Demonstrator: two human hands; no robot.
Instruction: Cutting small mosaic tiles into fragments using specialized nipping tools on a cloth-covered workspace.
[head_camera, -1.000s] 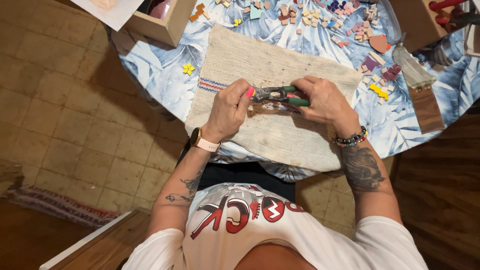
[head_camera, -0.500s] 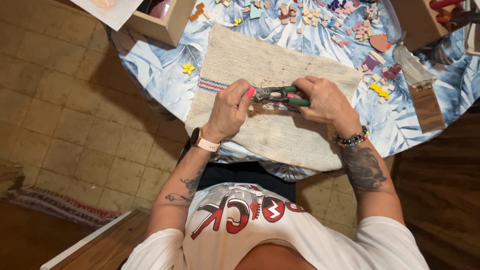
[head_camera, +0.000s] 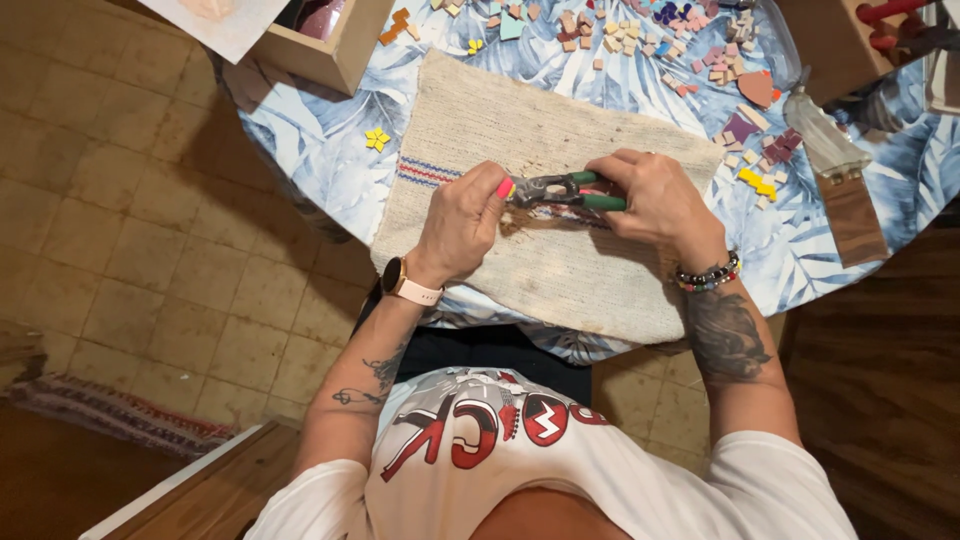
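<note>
Holding almost exactly as half a second and a second back: nippers (head_camera: 560, 190) level over the middle of the cloth (head_camera: 520, 120), no shift worth noting in either hand, so likely mid-squeeze or lining up rather than between pieces. Right hand (head_camera: 655, 200) at 3 o'clock of the tool, closed around the green handles. Left hand (head_camera: 462, 222) at 9 o'clock, fingers pinched shut right at the metal head, pink nail showing; whatever sits in that pinch too small and hidden to tell. Nippers short, grey at the head, handles pointing to 3 o'clock, just above the cloth with brown crumbs under them. Cloth beige, coarse, with red and blue stripes near its 9 o'clock edge, spread on the leaf-print table (head_camera: 320, 150). Loose tiles (head_camera: 600, 30) scattered at 12 to 2 o'clock, a wooden box (head_camera: 330, 50) at 11 o'clock, a yellow bit (head_camera: 377, 139) at 10 o'clock of the cloth.
</note>
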